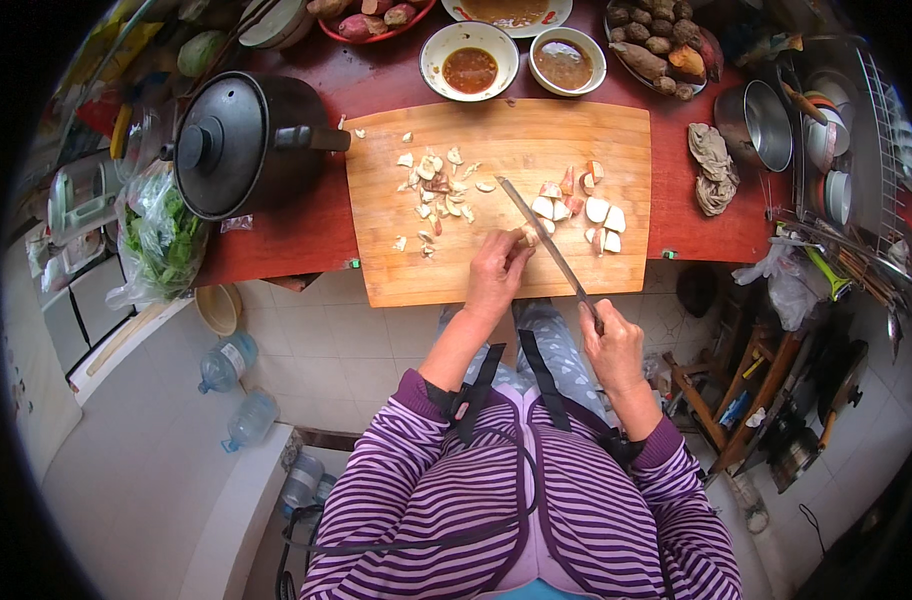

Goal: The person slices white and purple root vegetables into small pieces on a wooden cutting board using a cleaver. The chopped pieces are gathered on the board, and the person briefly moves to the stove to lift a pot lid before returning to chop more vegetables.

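My left hand [499, 270] rests near the front middle of the wooden cutting board [426, 274], its fingertips closed on a small pale root piece [529, 235]. The handle of a kitchen knife [550, 246] is in my right hand [612, 337], just off the board's front edge. Its blade runs up and left across the board, close beside the piece at my left fingertips. Cut white chunks with reddish skin [604, 217] lie to the right of the blade. Thin peelings and scraps [435, 180] are scattered on the board's left part.
A dark lidded pot [223, 146] stands left of the board, its handle reaching the board's corner. Two bowls, one with red-brown sauce [469, 70] and one with brown liquid [567, 61], sit behind it. A crumpled cloth [713, 169] and a metal pot [756, 126] are at the right.
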{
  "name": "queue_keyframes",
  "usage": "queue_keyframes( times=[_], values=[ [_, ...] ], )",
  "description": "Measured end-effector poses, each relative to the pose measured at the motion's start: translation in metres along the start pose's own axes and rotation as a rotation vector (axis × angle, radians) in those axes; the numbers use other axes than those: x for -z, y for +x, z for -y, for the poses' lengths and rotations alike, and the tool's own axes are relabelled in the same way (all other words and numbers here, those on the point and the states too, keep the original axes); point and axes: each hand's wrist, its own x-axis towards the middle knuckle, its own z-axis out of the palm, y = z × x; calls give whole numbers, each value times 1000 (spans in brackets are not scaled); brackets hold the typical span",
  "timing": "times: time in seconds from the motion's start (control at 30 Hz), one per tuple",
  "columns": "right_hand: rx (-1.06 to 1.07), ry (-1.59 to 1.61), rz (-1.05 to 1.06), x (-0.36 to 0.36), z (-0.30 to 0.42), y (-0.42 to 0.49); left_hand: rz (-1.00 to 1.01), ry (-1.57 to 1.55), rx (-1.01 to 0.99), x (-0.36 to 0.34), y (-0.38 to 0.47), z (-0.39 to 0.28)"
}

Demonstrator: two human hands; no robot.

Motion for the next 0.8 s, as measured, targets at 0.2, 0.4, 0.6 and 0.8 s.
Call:
queue_keyframes(
  times=[0.2, 0.4, 0.6, 0.8],
  values=[
    [67, -49, -1, 3, -7, 7, -49, 62, -97, 2, 10, 1],
    [4, -55, 48, 9, -5, 8, -46, 40, -84, 6, 14, -3],
    [-32, -103, 92, 8, 2, 11, -29, 10, -30, 0, 13, 0],
    [-19, -147, 142, 7, 3, 14, -12, -15, -19, -5, 12, 6]
  ],
)
